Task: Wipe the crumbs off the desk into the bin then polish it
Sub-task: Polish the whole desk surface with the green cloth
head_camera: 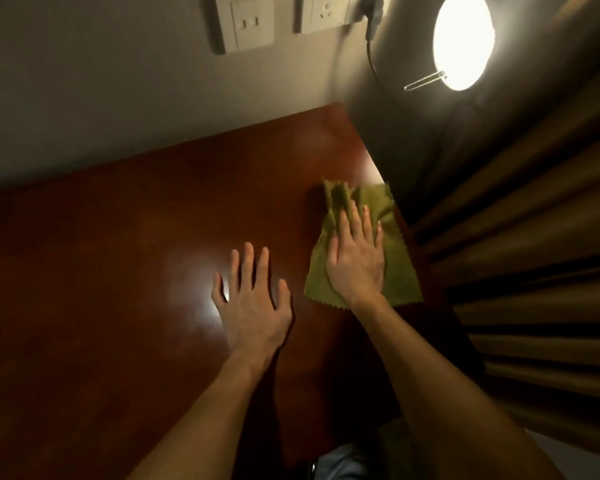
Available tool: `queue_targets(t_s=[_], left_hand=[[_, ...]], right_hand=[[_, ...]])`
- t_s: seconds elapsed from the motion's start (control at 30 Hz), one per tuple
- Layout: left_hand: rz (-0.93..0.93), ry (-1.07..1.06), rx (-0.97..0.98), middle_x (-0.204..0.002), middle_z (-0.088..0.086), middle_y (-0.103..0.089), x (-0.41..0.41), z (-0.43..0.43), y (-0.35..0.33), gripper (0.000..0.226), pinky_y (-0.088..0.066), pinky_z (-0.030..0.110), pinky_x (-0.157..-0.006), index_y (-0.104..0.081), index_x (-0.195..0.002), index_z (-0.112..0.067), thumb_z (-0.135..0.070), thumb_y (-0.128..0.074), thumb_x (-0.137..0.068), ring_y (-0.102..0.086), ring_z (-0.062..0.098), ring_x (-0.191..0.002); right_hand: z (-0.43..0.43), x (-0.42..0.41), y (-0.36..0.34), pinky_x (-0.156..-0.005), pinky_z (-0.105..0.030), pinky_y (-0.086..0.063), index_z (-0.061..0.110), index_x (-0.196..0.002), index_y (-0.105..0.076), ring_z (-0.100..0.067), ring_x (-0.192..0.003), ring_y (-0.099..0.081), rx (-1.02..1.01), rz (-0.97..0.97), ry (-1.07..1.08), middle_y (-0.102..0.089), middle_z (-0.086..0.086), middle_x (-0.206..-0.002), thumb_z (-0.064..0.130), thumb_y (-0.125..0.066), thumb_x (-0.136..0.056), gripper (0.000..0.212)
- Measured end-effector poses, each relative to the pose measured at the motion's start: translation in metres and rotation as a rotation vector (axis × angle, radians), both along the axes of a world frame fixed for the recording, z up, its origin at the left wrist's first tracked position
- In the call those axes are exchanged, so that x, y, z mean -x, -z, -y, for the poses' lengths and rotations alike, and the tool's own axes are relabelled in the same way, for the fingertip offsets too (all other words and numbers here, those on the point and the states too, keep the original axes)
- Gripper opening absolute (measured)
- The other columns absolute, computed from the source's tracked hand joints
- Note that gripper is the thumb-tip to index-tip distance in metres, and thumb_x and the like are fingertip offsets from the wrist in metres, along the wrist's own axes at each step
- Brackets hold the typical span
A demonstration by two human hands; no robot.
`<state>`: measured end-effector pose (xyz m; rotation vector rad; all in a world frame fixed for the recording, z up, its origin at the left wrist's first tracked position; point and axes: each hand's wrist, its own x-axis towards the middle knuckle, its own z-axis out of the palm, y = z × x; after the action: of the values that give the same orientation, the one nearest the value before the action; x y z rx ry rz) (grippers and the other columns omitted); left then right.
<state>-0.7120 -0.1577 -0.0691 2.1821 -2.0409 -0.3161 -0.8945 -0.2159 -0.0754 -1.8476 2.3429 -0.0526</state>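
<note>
A glossy reddish-brown desk (118, 254) fills the middle of the view. Near its right edge lies an olive-green cloth (399, 268) with zigzag-cut borders, bunched at its far end. My right hand (357, 258) presses flat on the cloth, fingers pointing away from me. My left hand (253, 299) rests palm down on the bare wood to the left of the cloth, fingers spread and holding nothing. I see no crumbs on the dark surface, and no bin is in view.
A lit round lamp (463, 39) glows at the top right, its cord running to wall sockets (253, 22) above the desk. Brown pleated curtains (541, 237) hang close along the desk's right edge. The lamp's glare reflects on the wood by my left hand.
</note>
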Motion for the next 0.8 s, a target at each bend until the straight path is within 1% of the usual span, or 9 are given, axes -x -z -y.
queue_targets(t_s=[0.13,0.17,0.23,0.3,0.43,0.5,0.6,0.7,0.8], left_hand=[[-0.006,0.126,-0.002,-0.161,-0.001,-0.045,-0.032,0.027,-0.010,0.054,-0.030,0.045,-0.112,-0.042,-0.157,-0.027,-0.042,-0.041,-0.105,-0.042,0.022,-0.142],[0.008,0.136,0.010,-0.159,0.001,-0.046,-0.043,0.031,-0.010,0.053,-0.031,0.045,-0.112,-0.043,-0.156,-0.025,-0.040,-0.042,-0.105,-0.044,0.024,-0.140],[-0.009,-0.020,0.047,-0.161,0.005,-0.041,-0.058,0.032,-0.009,0.052,-0.026,0.049,-0.119,-0.045,-0.154,-0.019,-0.037,-0.046,-0.106,-0.041,0.029,-0.144],[-0.020,-0.195,0.060,-0.167,0.009,-0.033,-0.061,0.029,-0.008,0.056,-0.015,0.052,-0.125,-0.041,-0.155,-0.013,-0.039,-0.047,-0.106,-0.032,0.029,-0.152],[-0.011,-0.150,0.037,-0.174,0.009,-0.020,-0.061,0.028,-0.001,0.064,-0.006,0.059,-0.128,-0.030,-0.163,-0.017,-0.043,-0.044,-0.106,-0.011,0.027,-0.162],[-0.009,-0.148,0.030,-0.175,0.009,-0.015,-0.061,0.031,0.003,0.065,-0.003,0.061,-0.128,-0.026,-0.165,-0.019,-0.044,-0.043,-0.107,-0.006,0.027,-0.163],[-0.005,-0.122,0.031,-0.175,0.009,-0.012,-0.061,0.035,0.008,0.064,0.002,0.058,-0.127,-0.022,-0.166,-0.020,-0.046,-0.034,-0.109,-0.003,0.026,-0.163],[-0.082,-0.136,0.043,-0.175,0.007,-0.013,-0.062,0.038,0.007,0.063,0.001,0.057,-0.129,-0.019,-0.167,-0.019,-0.042,-0.027,-0.108,-0.003,0.022,-0.163],[-0.116,-0.145,0.053,-0.175,0.006,-0.015,-0.069,0.035,0.006,0.064,-0.001,0.057,-0.130,-0.019,-0.167,-0.020,-0.046,-0.028,-0.108,-0.006,0.020,-0.163]], right_hand=[[-0.066,-0.036,-0.008,-0.131,-0.049,-0.004,0.024,-0.163,-0.032,-0.022,-0.162,0.001,-0.006,0.023,-0.255,-0.014,0.000,-0.175,0.041,-0.029,-0.109,0.057],[-0.086,-0.042,-0.010,-0.131,-0.050,-0.005,0.025,-0.164,-0.031,-0.021,-0.163,0.001,-0.025,0.025,-0.324,-0.016,0.001,-0.174,0.040,-0.031,-0.109,0.057],[-0.105,-0.048,-0.010,-0.131,-0.050,-0.006,0.029,-0.165,-0.028,-0.019,-0.162,0.002,-0.045,0.035,-0.361,-0.017,0.003,-0.174,0.038,-0.035,-0.107,0.058],[-0.089,-0.048,-0.008,-0.131,-0.051,-0.007,0.030,-0.163,-0.033,-0.018,-0.162,0.000,-0.008,0.031,-0.243,-0.018,0.004,-0.174,0.039,-0.038,-0.106,0.058],[-0.016,-0.049,-0.002,-0.130,-0.053,-0.003,0.026,-0.165,-0.027,-0.021,-0.162,0.004,0.019,0.007,0.167,-0.007,0.003,-0.176,0.042,-0.030,-0.106,0.061],[0.032,-0.055,-0.003,-0.130,-0.053,0.000,0.026,-0.167,-0.019,-0.021,-0.162,0.010,0.001,0.011,0.189,0.003,0.004,-0.176,0.044,-0.024,-0.107,0.063],[0.075,-0.093,-0.010,-0.131,-0.050,0.001,0.027,-0.166,-0.022,-0.019,-0.162,0.010,0.012,0.073,-0.135,-0.003,0.004,-0.176,0.048,-0.020,-0.107,0.063],[0.049,-0.132,-0.005,-0.131,-0.051,-0.006,0.026,-0.167,-0.020,-0.021,-0.162,0.008,-0.009,0.049,-0.519,-0.009,0.002,-0.176,0.046,-0.021,-0.110,0.060],[-0.012,-0.126,-0.001,-0.131,-0.050,-0.006,0.028,-0.167,-0.013,-0.019,-0.162,0.010,-0.022,0.041,-0.588,-0.004,0.003,-0.176,0.045,-0.025,-0.111,0.060]])
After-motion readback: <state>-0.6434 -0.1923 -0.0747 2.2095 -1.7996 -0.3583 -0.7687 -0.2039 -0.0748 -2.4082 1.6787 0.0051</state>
